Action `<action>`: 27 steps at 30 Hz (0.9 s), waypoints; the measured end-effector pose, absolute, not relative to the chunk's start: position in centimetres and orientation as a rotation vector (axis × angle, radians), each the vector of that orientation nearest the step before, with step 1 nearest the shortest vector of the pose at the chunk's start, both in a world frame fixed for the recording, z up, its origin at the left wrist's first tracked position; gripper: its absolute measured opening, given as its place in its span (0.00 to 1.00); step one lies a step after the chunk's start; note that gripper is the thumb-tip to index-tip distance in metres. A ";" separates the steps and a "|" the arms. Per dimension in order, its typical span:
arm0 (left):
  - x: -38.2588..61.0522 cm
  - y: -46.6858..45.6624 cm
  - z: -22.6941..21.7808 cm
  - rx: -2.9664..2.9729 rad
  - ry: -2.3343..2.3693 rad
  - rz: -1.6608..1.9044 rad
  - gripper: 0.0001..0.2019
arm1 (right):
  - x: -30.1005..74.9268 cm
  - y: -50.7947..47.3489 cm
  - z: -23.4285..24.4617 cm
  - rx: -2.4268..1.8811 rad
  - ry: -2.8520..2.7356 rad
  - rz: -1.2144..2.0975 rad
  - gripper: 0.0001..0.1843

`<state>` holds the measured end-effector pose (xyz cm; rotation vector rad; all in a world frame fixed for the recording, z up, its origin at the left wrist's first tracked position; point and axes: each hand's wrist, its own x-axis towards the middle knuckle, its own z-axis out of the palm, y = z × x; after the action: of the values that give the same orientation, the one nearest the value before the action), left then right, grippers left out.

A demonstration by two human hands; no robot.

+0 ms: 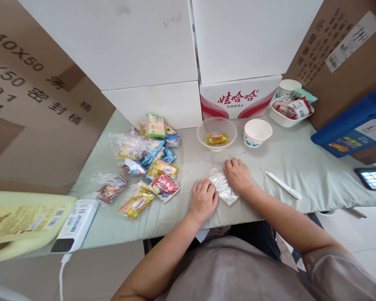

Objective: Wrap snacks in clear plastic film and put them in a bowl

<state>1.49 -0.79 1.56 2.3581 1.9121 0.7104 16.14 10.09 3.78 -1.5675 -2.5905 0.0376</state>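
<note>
A crumpled clear plastic bag (222, 186) lies on the cloth-covered table near its front edge, between my hands. My left hand (204, 200) rests palm down at the bag's left edge, fingers slightly bent and touching it. Along the upper right edge of the bag lies my right hand (238, 174), also palm down with its fingers loosely bent. Beyond the hands stands a clear plastic bowl (203, 142) with a yellow snack packet (217, 139) in it. To its right is a white paper bowl (253, 141). What lies under my palms is hidden.
Several snack packets (163, 169) are heaped at left. A white utility knife (282, 184) lies at right, with a phone (372, 177) farther over. A white basket (290, 121) holds packets. Boxes (241, 98), a blue jug (354, 121) and a power bank (75, 225) surround the table.
</note>
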 end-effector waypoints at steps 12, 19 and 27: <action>1.4 -0.9 1.9 2.456 1.702 0.609 0.17 | 23.0 -1.4 1.5 -0.733 -2.857 0.111 0.41; 1.3 -1.0 2.2 2.480 1.552 0.595 0.19 | 24.6 -1.3 2.5 -0.797 -2.699 0.229 0.24; 1.1 -1.1 2.4 2.518 1.320 0.559 0.15 | 24.2 -2.4 2.3 -0.606 -2.643 0.249 0.12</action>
<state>1.06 -1.14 2.43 2.5175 1.3204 0.5590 24.17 -2.40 2.35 -0.6059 -2.6430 0.2494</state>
